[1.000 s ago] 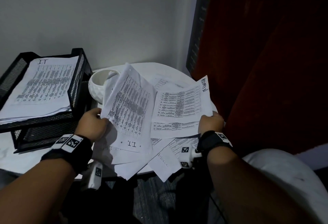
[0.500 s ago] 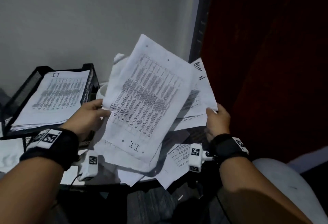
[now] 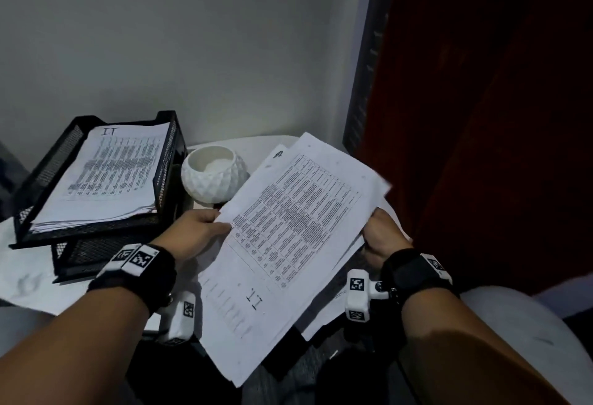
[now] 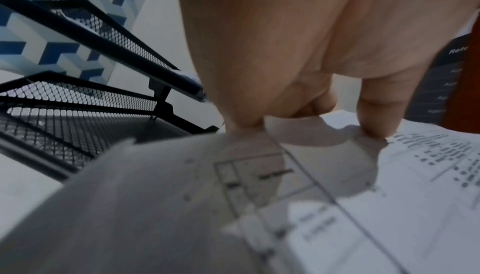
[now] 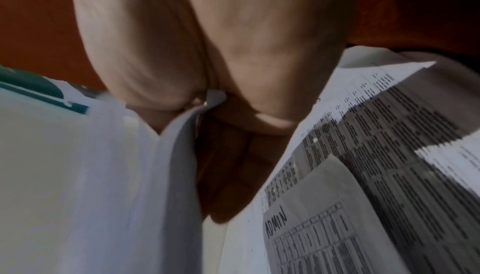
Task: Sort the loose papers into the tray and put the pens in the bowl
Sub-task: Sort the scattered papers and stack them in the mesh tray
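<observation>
Both hands hold a stack of printed papers [image 3: 288,237] above the table, the top sheet marked "IT" near its lower edge. My left hand [image 3: 199,231] pinches the stack's left edge [image 4: 298,155], thumb on top. My right hand [image 3: 378,234] grips the right edge, fingers curled under the sheets [image 5: 168,175]. A black mesh tray [image 3: 167,173] at the left holds a pile of papers headed "IT" [image 3: 109,176]. A white faceted bowl [image 3: 213,173] stands beside the tray. Loose sheets, one marked "ADMIN" [image 5: 311,243], lie under the right hand. No pens show.
The tray has a lower mesh tier [image 3: 96,253] under the filled one. A white round table [image 3: 29,282] carries everything. A grey wall is behind, and a dark red curtain [image 3: 497,115] hangs at the right. My knee [image 3: 513,324] is at the lower right.
The "IT" sheet that my left hand held upright has come down onto the sheets in my right hand. Both hands now hold one stack, lower and more level.
</observation>
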`<action>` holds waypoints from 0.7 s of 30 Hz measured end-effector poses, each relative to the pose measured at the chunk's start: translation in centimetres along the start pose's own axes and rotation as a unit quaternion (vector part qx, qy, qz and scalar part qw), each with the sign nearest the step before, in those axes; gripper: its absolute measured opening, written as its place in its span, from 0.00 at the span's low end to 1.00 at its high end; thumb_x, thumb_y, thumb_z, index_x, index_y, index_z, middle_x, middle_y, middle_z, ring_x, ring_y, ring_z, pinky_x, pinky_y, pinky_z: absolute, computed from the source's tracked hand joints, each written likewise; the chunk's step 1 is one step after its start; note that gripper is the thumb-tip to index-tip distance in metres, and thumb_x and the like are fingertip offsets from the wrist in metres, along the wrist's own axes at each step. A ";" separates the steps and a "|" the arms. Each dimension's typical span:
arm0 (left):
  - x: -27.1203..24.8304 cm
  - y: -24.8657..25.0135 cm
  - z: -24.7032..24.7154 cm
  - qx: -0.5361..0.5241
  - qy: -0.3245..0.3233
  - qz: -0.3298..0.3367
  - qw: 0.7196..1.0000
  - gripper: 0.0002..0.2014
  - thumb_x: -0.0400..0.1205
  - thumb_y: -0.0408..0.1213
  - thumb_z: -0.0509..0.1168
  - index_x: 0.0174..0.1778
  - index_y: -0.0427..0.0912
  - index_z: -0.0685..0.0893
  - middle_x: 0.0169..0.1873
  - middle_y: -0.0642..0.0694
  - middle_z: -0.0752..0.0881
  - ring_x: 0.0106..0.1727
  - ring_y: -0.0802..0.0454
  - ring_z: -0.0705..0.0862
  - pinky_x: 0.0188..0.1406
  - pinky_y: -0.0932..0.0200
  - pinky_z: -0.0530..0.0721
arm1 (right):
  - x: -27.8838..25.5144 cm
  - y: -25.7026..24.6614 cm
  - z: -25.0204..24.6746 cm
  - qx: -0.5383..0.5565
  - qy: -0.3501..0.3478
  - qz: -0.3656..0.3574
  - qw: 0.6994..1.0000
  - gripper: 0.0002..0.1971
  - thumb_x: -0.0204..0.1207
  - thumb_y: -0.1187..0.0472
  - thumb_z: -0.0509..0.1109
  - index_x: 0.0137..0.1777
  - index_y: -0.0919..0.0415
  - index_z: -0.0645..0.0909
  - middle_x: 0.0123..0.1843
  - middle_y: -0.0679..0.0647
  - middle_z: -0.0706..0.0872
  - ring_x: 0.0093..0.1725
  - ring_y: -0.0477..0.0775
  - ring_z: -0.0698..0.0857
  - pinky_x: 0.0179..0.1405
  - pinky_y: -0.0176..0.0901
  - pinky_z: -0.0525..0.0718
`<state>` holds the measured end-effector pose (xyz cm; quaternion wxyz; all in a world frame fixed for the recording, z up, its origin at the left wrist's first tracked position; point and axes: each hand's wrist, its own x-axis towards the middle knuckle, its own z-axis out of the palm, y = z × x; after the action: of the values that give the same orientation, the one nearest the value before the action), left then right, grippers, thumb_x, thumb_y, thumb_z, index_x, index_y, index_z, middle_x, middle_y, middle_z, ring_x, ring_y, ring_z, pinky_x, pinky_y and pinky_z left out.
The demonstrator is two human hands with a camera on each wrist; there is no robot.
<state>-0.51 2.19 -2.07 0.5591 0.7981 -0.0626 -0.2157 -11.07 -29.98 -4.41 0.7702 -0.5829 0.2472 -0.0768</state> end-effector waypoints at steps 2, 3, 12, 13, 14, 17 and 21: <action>0.0 -0.3 0.9 0.018 0.018 0.010 1.000 0.09 0.81 0.28 0.72 0.35 0.39 0.91 0.29 0.51 0.91 0.27 0.61 0.85 0.30 0.68 0.81 | 0.3 0.2 0.0 0.051 0.059 -0.006 0.997 0.13 0.79 0.68 0.70 0.62 0.65 0.87 0.60 0.68 0.91 0.59 0.71 0.90 0.61 0.74 0.85; 0.1 -0.4 1.2 0.019 0.034 0.021 0.999 0.06 0.80 0.29 0.72 0.37 0.38 0.90 0.29 0.49 0.91 0.28 0.58 0.85 0.31 0.66 0.82 | 0.5 0.2 0.0 0.101 0.078 -0.004 0.992 0.13 0.79 0.64 0.72 0.63 0.65 0.87 0.61 0.68 0.90 0.60 0.71 0.89 0.63 0.72 0.85; -0.2 0.5 3.7 -0.078 0.115 0.049 0.989 0.03 0.78 0.35 0.76 0.38 0.44 0.91 0.26 0.44 0.88 0.26 0.49 0.82 0.29 0.56 0.81 | -2.0 2.9 3.2 -0.037 -0.015 0.088 0.995 0.15 0.80 0.55 0.75 0.65 0.55 0.83 0.60 0.56 0.92 0.51 0.51 0.91 0.42 0.50 0.90; -0.6 1.0 4.0 -0.084 0.107 0.053 0.989 0.03 0.78 0.35 0.76 0.39 0.41 0.90 0.25 0.46 0.87 0.24 0.50 0.81 0.25 0.59 0.80 | -2.1 3.3 3.4 -0.057 -0.009 0.084 0.995 0.12 0.80 0.59 0.75 0.62 0.55 0.84 0.57 0.56 0.92 0.48 0.49 0.91 0.39 0.47 0.89; -1.0 1.5 4.3 -0.094 0.098 0.058 0.989 0.03 0.78 0.33 0.76 0.40 0.39 0.90 0.24 0.48 0.87 0.23 0.53 0.80 0.22 0.62 0.79 | -2.1 3.5 3.5 -0.066 -0.004 0.077 0.995 0.09 0.80 0.62 0.75 0.58 0.55 0.85 0.54 0.54 0.92 0.46 0.49 0.91 0.41 0.48 0.90; -1.8 2.5 5.0 -0.146 0.073 0.081 0.983 0.06 0.75 0.24 0.77 0.42 0.28 0.86 0.32 0.43 0.88 0.28 0.58 0.84 0.27 0.67 0.84 | -1.6 3.0 3.3 -0.050 0.031 0.043 0.997 0.09 0.80 0.68 0.73 0.54 0.54 0.88 0.57 0.55 0.93 0.55 0.57 0.91 0.61 0.59 0.88; -2.1 3.2 4.3 -0.110 0.078 0.092 0.987 0.11 0.73 0.23 0.78 0.49 0.33 0.87 0.38 0.45 0.92 0.33 0.61 0.89 0.33 0.68 0.85 | -1.3 0.9 3.9 -0.016 0.080 -0.033 0.996 0.13 0.79 0.73 0.70 0.51 0.55 0.91 0.54 0.54 0.94 0.58 0.61 0.91 0.64 0.60 0.86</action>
<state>-3.69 -1.95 0.21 0.6639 0.7371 -0.0681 -0.1063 -10.54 -25.83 -4.12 0.7354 -0.5953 0.2899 -0.1440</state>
